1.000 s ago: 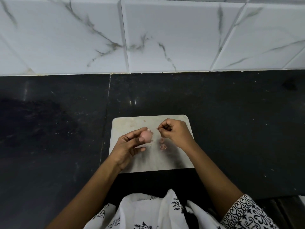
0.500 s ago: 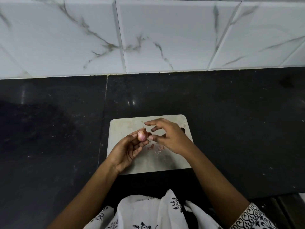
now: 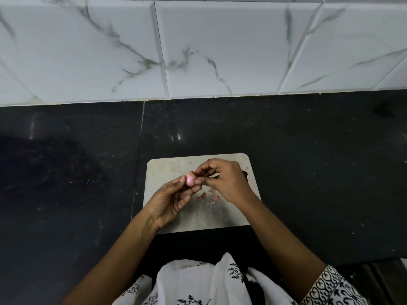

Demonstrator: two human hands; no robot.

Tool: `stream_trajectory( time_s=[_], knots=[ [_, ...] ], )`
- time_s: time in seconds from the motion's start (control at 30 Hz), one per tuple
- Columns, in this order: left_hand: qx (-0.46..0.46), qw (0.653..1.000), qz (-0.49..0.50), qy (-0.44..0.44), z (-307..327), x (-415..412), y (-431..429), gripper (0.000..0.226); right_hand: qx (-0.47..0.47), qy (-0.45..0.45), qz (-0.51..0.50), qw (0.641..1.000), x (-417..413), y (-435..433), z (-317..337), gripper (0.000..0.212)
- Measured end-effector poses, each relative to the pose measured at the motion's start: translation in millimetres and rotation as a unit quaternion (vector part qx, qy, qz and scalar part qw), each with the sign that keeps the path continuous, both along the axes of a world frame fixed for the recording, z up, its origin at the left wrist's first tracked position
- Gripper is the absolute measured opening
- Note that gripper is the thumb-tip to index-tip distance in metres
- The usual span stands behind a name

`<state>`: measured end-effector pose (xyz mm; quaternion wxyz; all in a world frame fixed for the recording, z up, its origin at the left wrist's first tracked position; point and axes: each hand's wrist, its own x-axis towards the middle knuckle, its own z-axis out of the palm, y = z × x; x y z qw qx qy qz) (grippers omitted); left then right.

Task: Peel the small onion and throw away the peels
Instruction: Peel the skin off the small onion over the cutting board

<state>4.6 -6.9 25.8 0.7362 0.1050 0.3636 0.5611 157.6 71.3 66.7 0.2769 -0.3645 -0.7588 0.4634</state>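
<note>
A black polished stone bench (image 3: 66,172) fills the left of the view, backed by a wall of white marble-look tiles with grey veins (image 3: 220,47). Toward the middle, a pale rectangular cutting board with rounded corners (image 3: 167,170) lies flat on the bench. Above it the left hand (image 3: 169,201) is turned palm up, its grip clamped on the small pink peeled-looking onion (image 3: 190,179), thumb on one side and fingertips beneath, so the onion is held in the air over the board's middle. Just to the right, the right hand (image 3: 226,181) meets it: its thumb and forefinger are pinched together at the onion's top end, where a bit of darker reddish skin shows. Below the two hands, a few small pinkish scraps of onion peel (image 3: 208,196) lie on the board's surface. At the bottom right, a white sleeve with a black printed pattern (image 3: 330,289) covers the right forearm.
</note>
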Motion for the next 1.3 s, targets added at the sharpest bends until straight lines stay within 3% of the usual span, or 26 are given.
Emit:
stream_trajectory(
  time_s=[0.17,0.33,0.5,0.67,0.83,0.97,1.1,1.2,1.3],
  knots=[
    [0.007,1.000,-0.001,0.007,-2,-2,0,0.067,-0.017,0.005,-0.008,1.000,-1,0,-3,0.014],
    [-0.013,0.999,0.027,0.035,0,5,0,0.025,0.003,-0.024,0.013,1.000,0,-1,0,0.011],
    [-0.053,0.997,0.052,0.032,-6,8,4,0.032,-0.010,-0.061,0.007,0.998,10,-5,-2,0.014],
    [-0.074,0.996,0.050,0.003,-13,5,6,0.035,-0.069,-0.009,-0.048,0.996,20,-1,-5,0.018],
    [-0.085,0.994,0.054,-0.037,-13,4,4,0.031,0.007,-0.160,-0.019,0.987,19,2,-22,0.015],
    [-0.091,0.992,0.057,-0.060,-13,1,2,0.035,0.035,-0.189,-0.022,0.981,18,-2,-24,0.022],
    [-0.056,0.995,0.030,-0.082,-15,-1,2,0.073,0.033,-0.106,-0.028,0.993,10,-7,-14,0.030],
    [-0.042,0.996,0.018,-0.082,-14,0,2,0.081,0.020,-0.082,0.013,0.996,2,-8,-8,0.044],
    [-0.032,0.995,0.013,-0.097,-10,1,1,0.086,0.042,-0.091,0.023,0.995,-1,-4,-6,0.044]
  ],
)
